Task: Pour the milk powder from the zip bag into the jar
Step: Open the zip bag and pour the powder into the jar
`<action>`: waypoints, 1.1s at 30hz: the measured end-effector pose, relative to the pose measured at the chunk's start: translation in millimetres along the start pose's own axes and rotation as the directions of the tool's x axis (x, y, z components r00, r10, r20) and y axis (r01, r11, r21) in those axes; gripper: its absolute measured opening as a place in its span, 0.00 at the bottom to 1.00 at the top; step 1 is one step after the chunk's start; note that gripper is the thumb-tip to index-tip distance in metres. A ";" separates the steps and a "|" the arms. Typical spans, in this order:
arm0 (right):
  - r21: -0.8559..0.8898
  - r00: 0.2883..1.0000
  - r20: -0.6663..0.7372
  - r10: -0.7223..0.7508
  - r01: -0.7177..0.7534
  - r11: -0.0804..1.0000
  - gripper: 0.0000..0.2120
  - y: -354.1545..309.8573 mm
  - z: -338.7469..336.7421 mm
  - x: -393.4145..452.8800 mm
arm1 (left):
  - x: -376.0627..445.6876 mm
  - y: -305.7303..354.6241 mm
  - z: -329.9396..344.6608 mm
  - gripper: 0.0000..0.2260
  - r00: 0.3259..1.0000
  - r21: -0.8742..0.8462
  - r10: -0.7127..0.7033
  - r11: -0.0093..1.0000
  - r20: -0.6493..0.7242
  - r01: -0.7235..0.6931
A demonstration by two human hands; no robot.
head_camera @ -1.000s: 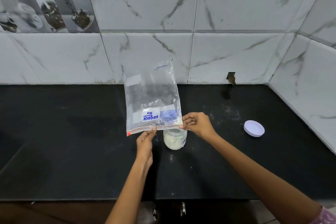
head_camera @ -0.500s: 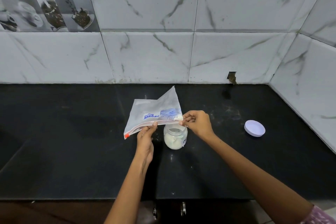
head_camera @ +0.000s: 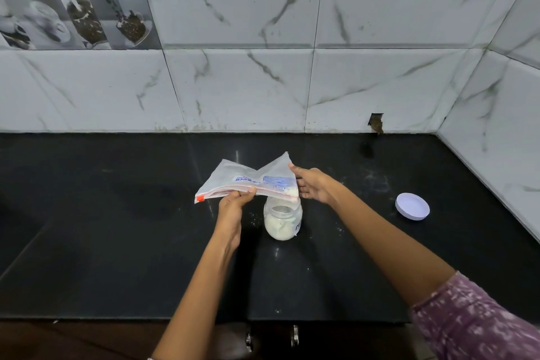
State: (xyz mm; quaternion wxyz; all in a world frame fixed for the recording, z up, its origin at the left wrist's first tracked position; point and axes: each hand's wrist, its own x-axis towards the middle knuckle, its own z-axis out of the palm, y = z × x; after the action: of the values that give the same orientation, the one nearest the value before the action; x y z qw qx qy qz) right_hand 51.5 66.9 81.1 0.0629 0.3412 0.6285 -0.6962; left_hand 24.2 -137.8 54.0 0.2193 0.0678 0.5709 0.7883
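A clear zip bag (head_camera: pixel 248 177) with blue print and a red zip strip hangs nearly flat just above the open jar (head_camera: pixel 283 219). My left hand (head_camera: pixel 233 204) pinches the bag's zip edge near its middle. The fingers of my right hand (head_camera: pixel 311 184) are spread against the bag's right side, where a little white powder sits in the corner over the jar mouth. The small clear jar stands on the black counter (head_camera: pixel 117 228), holding white milk powder in its lower part.
The jar's white lid (head_camera: pixel 412 206) lies upside up on the counter to the right, near the tiled side wall (head_camera: pixel 496 140). Specks of spilled powder dot the counter around the jar. Marble-look tiles form the back wall (head_camera: pixel 263 82).
The bag, held upright over the jar a second ago, has folded down to lie almost flat. My right hand has moved from pinching the zip corner to lying open against the bag's right side.
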 end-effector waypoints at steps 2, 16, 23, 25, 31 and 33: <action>0.125 1.000 0.020 0.016 -0.018 0.992 0.19 -4.0 2.9 5.8 | 0.9 0.9 -1.5 0.09 0.999 0.018 0.011 1.000 0.030 -0.011; 0.216 0.896 0.079 -0.437 0.412 0.885 0.09 -39.9 -14.9 -28.7 | -5.5 -7.3 -9.4 0.10 0.996 0.052 0.089 0.995 -0.017 -0.088; -0.037 0.812 0.066 -0.580 0.583 0.812 0.05 -24.8 -24.0 -64.5 | -11.7 -14.8 -8.1 0.07 1.000 -0.020 0.018 1.000 -0.018 -0.018; -0.095 0.788 0.072 -0.612 0.616 0.782 0.05 -19.0 -25.6 -70.2 | -12.3 -15.9 -4.6 0.08 1.000 -0.043 0.001 0.999 -0.012 -0.002; -0.076 0.747 0.074 -0.661 0.665 0.743 0.11 -13.9 -35.3 -78.8 | -13.7 -16.7 4.3 0.13 1.000 0.004 0.002 1.000 0.025 -0.002; -0.026 0.757 0.085 -0.648 0.652 0.758 0.18 -18.7 -36.6 -79.2 | -13.4 -16.1 5.3 0.13 0.999 0.041 0.012 0.999 0.042 -0.014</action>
State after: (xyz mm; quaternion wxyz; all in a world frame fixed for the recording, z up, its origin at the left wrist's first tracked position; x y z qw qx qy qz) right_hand 116.5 77.2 141.5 -0.1511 0.0753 0.7236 -0.6693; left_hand 42.5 -134.9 42.7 0.2245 0.0922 0.5819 0.7762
